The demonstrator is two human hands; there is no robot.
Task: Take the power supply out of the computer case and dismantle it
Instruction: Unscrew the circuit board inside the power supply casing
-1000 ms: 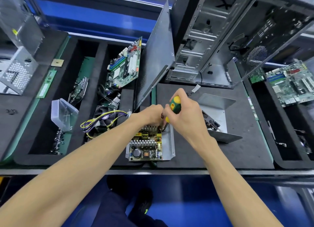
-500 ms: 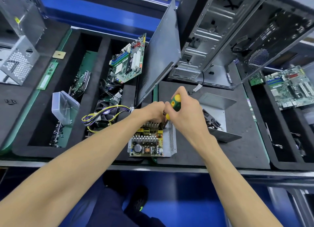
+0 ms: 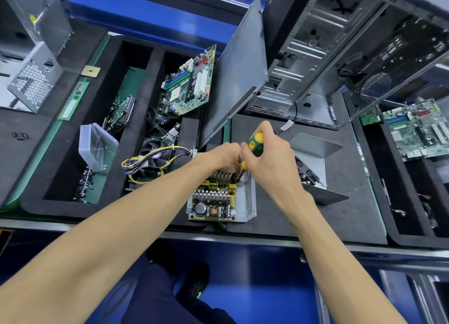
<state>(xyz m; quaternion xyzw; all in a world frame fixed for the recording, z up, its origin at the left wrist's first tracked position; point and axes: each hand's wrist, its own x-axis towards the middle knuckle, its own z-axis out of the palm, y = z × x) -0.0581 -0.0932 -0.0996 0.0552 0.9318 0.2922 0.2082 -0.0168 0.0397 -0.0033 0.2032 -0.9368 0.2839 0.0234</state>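
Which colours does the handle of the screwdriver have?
Green and yellow. The screwdriver handle shows in the head view, gripped by the right hand.

Two hands (image 3: 243,158), one screwdriver (image 3: 254,144), one open power supply (image 3: 220,200), two big green boards (image 3: 188,81), one clear box (image 3: 97,146).
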